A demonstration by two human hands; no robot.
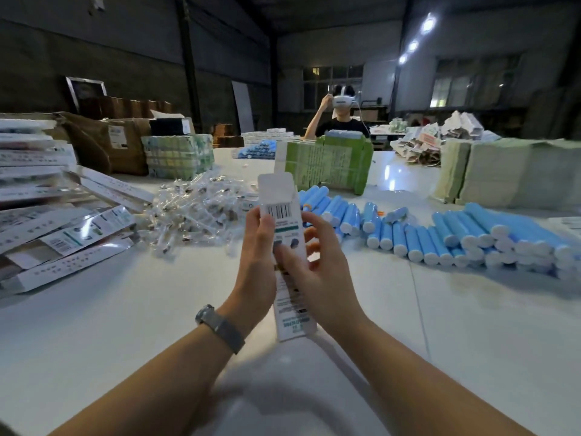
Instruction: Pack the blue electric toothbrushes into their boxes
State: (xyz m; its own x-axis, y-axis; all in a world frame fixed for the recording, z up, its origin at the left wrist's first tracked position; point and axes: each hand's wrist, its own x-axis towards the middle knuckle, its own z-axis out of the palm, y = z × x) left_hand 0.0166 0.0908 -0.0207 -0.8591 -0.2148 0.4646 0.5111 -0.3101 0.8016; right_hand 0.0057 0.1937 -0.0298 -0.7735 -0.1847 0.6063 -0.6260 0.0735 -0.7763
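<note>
I hold a long white toothbrush box [283, 212] upright over the table, its top flap open and a barcode facing me. My left hand [257, 256] grips its left edge, with a grey watch on that wrist. My right hand [311, 265] curls round the right side and front of the box. Blue electric toothbrush bodies [465, 237] with white ends lie in rows on the table to the right. More of them [330, 206] lie just behind the box. What is inside the box cannot be seen.
Flat white boxes [63, 234] are piled at the left. Clear-wrapped brush heads [195, 212] are heaped left of centre. Green paper bundles [330, 165] stand behind, grey-green stacks [515, 174] at the right. A person wearing a headset [339, 121] sits across the white table [125, 325].
</note>
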